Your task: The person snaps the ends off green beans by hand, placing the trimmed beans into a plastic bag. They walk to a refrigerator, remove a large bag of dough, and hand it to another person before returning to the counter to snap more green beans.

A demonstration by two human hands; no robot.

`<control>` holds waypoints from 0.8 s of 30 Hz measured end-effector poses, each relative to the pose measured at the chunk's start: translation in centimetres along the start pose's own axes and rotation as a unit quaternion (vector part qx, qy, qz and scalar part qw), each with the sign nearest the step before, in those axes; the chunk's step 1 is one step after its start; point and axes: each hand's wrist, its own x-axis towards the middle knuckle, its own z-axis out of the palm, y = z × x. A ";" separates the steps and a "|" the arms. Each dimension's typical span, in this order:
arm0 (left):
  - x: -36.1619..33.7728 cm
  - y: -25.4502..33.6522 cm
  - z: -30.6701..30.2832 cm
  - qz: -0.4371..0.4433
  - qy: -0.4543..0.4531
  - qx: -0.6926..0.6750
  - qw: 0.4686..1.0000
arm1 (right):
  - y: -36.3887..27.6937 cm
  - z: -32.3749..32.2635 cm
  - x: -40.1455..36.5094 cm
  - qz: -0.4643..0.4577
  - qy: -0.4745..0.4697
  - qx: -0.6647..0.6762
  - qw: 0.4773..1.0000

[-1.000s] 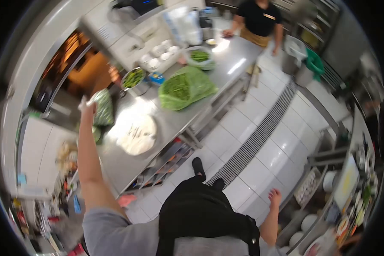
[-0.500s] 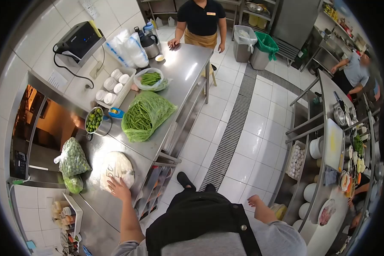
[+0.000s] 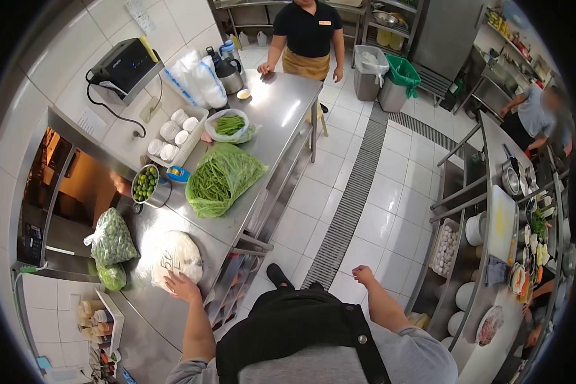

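My left hand (image 3: 184,287) rests on the near edge of a round, pale, plastic-wrapped bundle (image 3: 178,251) with dark handwriting on top. Its fingers lie stretched over the plastic without wrapping round it. My right hand (image 3: 363,275) hangs in the air over the tiled floor, holding nothing, its fingers loosely apart. Left of the pale bundle stand a knotted plastic bag of green pieces (image 3: 113,240) and a smaller green bag (image 3: 112,276). Beyond it are a metal pot of small green limes (image 3: 146,184) and a large open bag of green beans (image 3: 217,179).
The steel counter (image 3: 272,121) runs away from me, with a basket of white cups (image 3: 176,136) and a smaller bag of beans (image 3: 227,123). A person (image 3: 307,38) stands at its far end. To the right, another worktable (image 3: 477,329) holds food; a floor drain (image 3: 349,192) lies between.
My right hand has risen and swung forward and left over the floor. My left hand stays on the pale bundle, shifted only slightly. The view has moved a little.
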 end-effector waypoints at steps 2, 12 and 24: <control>-0.1 0.0 0.3 -0.008 0.000 -0.002 1.000 | 0.8 0.8 0.0 0.007 -0.026 -0.038 0.999; -0.6 -0.5 1.6 -0.012 0.045 -0.031 0.998 | 7.5 -2.5 -3.8 0.178 -0.061 -0.097 0.977; -0.9 0.0 1.9 -0.028 0.055 -0.055 0.997 | 6.9 -5.5 -3.6 0.148 -0.022 0.003 0.989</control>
